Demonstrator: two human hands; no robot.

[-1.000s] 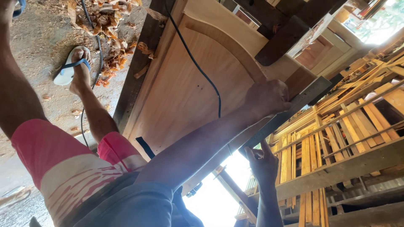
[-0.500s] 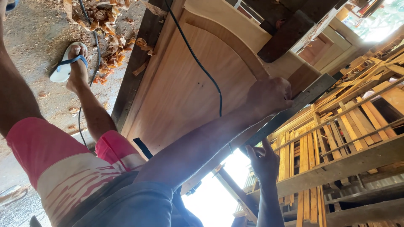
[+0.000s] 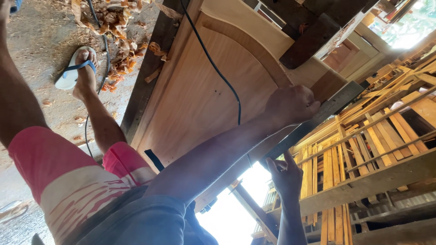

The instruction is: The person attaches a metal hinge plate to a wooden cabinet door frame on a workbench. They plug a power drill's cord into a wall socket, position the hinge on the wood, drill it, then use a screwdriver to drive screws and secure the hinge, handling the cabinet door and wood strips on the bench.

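Steel, grey and long: a long grey steel straightedge (image 3: 318, 119) is laid slantwise over the far edge of a pale arched wooden door panel (image 3: 204, 95), which serves as the surface here. The upper part of it is covered by the left hand (image 3: 290, 106), which is clenched into a fist and clamped down on it against the wood. The lower end, which sticks out past the panel edge into open air, is touched by the right hand (image 3: 285, 174); one finger is raised along the blade, but whether it's actually pinched or just steadied can't be told from this angle.

As for handling, the straightedge would be judged stiff along its length, thin, fairly light, and slick on planed wood, so it's likely to skate if it's only pressed at one spot. It's probably best held flat from above near the middle, with the overhanging end supported too, since that free end could tip or swing.

A thin black power cable (image 3: 218, 72) is draped across the panel, close to the left wrist. Curled wood shavings (image 3: 120, 27) are scattered on the dusty concrete floor (image 3: 36, 41) beside a white and blue sandal (image 3: 68, 77). Stacked light timber slats (image 3: 363, 136) are racked beyond the hands.
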